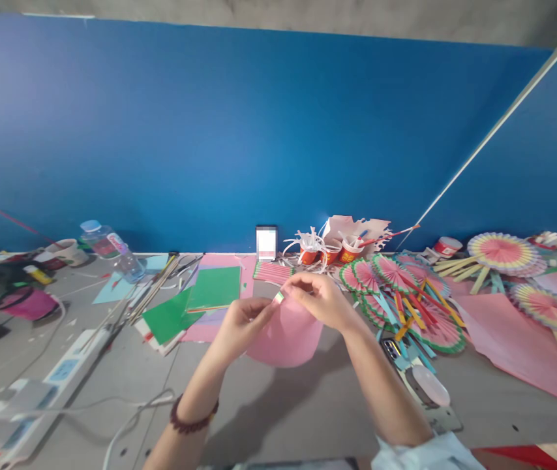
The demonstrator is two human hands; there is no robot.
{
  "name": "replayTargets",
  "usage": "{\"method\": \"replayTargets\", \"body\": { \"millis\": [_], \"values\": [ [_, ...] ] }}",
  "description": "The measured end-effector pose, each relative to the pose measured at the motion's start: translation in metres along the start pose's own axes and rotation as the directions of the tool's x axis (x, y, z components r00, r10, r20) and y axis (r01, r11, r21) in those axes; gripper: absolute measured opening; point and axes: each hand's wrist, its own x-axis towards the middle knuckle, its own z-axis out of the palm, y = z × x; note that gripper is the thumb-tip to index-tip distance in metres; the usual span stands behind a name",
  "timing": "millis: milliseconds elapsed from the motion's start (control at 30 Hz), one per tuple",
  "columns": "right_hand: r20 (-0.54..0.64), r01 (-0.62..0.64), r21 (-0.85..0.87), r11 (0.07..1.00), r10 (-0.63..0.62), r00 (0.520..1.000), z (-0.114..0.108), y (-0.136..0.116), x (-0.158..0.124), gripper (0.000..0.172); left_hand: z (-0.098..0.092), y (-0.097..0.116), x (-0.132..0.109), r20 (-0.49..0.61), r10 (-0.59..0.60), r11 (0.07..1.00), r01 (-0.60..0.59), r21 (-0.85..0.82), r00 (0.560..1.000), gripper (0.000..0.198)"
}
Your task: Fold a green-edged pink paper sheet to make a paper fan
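A sheet of pink paper point(288, 336) bends in a curve above the table, its rounded lower edge hanging free. At its upper left, my left hand point(245, 323) is closed, pinching the paper between thumb and fingers. A small green and white piece point(279, 297) shows at those fingertips; I cannot make out exactly what it is. My right hand point(321, 301) is closed on the paper's upper edge, its fingertips close to the left ones. Just behind the hands lies a pink-striped pleated paper point(272, 272).
Green paper sheets point(214, 288) and thin sticks point(161, 287) lie to the left, beyond a power strip point(63, 385) and cables. Finished paper fans point(435, 313) crowd the right, near a phone point(392, 349). Red cups point(351, 249) and an upright lit phone point(266, 243) stand along the blue wall.
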Motion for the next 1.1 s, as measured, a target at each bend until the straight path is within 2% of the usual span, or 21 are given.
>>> {"method": "replayTargets", "body": {
  "millis": [167, 333, 500, 633, 700, 833, 933, 1033, 1100],
  "values": [
    [0.038, -0.027, -0.038, 0.999, 0.028, 0.999, -0.002, 0.0, 0.001, 0.022, 0.003, 0.004, 0.002, -0.024, 0.029, 0.997, -0.027, 0.077, 0.999, 0.038],
    [0.057, -0.136, -0.022, 0.99, 0.137, 0.989, -0.008, 0.004, 0.001, 0.021, -0.003, 0.013, 0.004, 0.077, 0.021, 0.984, -0.035, 0.175, 0.997, 0.035],
    [-0.08, -0.137, 0.074, 0.988, 0.143, 0.987, -0.017, 0.011, 0.003, 0.022, -0.023, 0.014, 0.006, 0.105, -0.054, 0.98, 0.032, 0.197, 0.993, 0.035],
    [-0.222, -0.162, 0.202, 0.966, 0.206, 0.953, -0.022, 0.018, 0.003, 0.029, -0.033, 0.012, 0.008, 0.098, -0.085, 0.986, 0.069, 0.151, 0.992, 0.032],
    [-0.253, -0.178, 0.274, 0.945, 0.249, 0.935, -0.021, 0.022, 0.001, 0.031, -0.034, 0.01, 0.008, 0.075, -0.084, 0.991, 0.075, 0.108, 0.994, 0.03],
    [-0.149, -0.289, 0.45, 0.845, 0.39, 0.909, -0.017, 0.024, -0.006, 0.034, -0.031, 0.009, 0.006, 0.004, -0.07, 0.998, 0.07, -0.008, 0.998, 0.029],
    [-0.072, -0.356, 0.522, 0.775, 0.456, 0.887, -0.017, 0.025, -0.009, 0.035, -0.031, 0.006, 0.007, 0.023, -0.11, 0.991, 0.112, -0.067, 0.994, 0.032],
    [-0.078, -0.373, 0.467, 0.802, 0.458, 0.886, -0.016, 0.04, -0.009, 0.034, -0.032, -0.008, 0.012, 0.031, -0.113, 0.993, 0.112, 0.038, 0.993, 0.032],
    [-0.097, -0.384, 0.391, 0.836, 0.452, 0.887, -0.012, 0.061, -0.009, 0.033, -0.031, -0.028, 0.019, 0.015, -0.067, 0.985, 0.064, 0.161, 0.998, 0.029]
  ]
}}
